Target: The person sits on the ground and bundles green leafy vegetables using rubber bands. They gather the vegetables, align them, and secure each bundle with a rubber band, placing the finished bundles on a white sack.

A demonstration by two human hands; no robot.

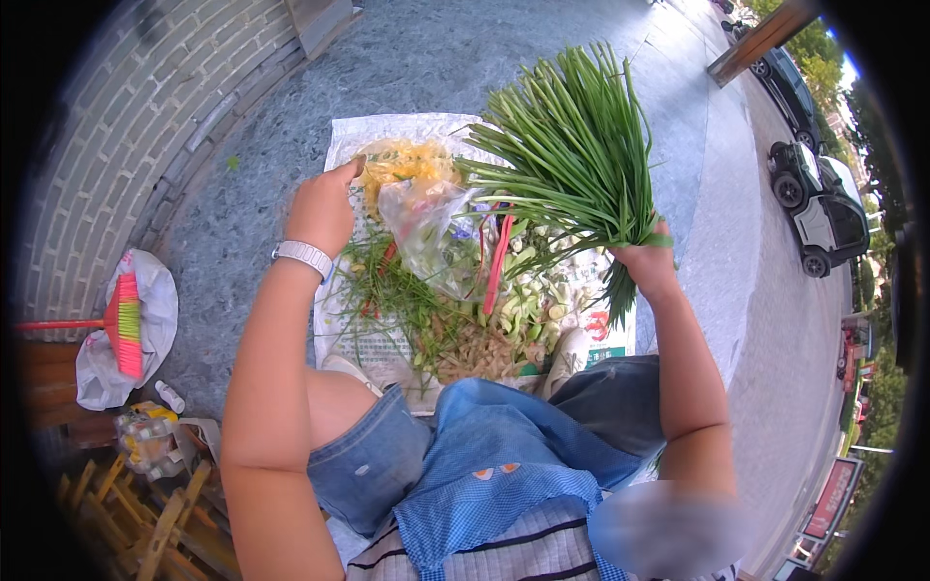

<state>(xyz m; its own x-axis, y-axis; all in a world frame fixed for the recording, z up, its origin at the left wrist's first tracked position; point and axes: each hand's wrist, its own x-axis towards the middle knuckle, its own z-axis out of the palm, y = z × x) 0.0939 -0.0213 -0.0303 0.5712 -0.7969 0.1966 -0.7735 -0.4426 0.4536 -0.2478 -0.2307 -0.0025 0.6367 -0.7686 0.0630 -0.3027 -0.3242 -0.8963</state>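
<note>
A thick bunch of long green chives or similar leaves (574,145) fans out up and to the left from my right hand (650,265), which is closed around its lower end. My left hand (325,210), with a pale watch on the wrist, is raised near the left edge of a printed white sack (345,134); no object shows in it, and its fingers are partly hidden. On the sack lie a yellow plastic bag (410,160), a clear plastic bag (418,225), a red strap (498,269), loose green stalks (378,279) and a heap of vegetable trimmings (494,334).
To the left are a brick wall (145,102), a red broom (125,324) on a white bag (163,298), a small white bottle (169,396) and wooden slats (163,530). My shoes (570,356) rest at the sack's near side. Parked vehicles (821,210) stand far right, past a post (759,43).
</note>
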